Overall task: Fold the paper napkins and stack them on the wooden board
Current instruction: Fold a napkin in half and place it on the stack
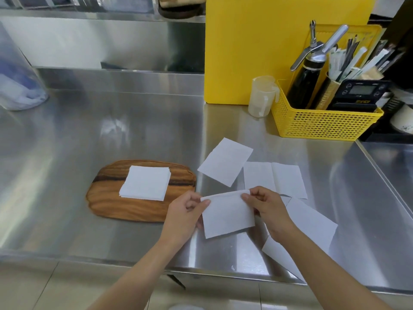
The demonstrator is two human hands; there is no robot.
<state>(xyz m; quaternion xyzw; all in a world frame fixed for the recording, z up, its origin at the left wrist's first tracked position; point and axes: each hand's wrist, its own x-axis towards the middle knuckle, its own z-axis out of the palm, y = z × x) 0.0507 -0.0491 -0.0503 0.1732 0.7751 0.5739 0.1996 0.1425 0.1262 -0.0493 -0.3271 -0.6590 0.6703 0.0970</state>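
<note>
A white paper napkin [228, 214] is held up just above the steel counter, folded over at its top edge. My left hand [184, 214] pinches its upper left corner and my right hand [267, 209] pinches its upper right corner. A neat stack of folded napkins [145, 185] lies on the wooden board [116, 204] to the left of my hands. Loose unfolded napkins lie flat on the counter: one [225, 167] beyond my hands, one [274, 179] to the right of it, and another [310, 224] partly hidden under my right forearm.
A yellow perforated basket [317, 124] with a black dispenser bottle, a timer and wrapped utensils stands at the back right. Beside it are a translucent measuring jug [262, 97] and an upright yellow cutting board [252, 52]. The counter's front edge [134, 261] runs below my wrists.
</note>
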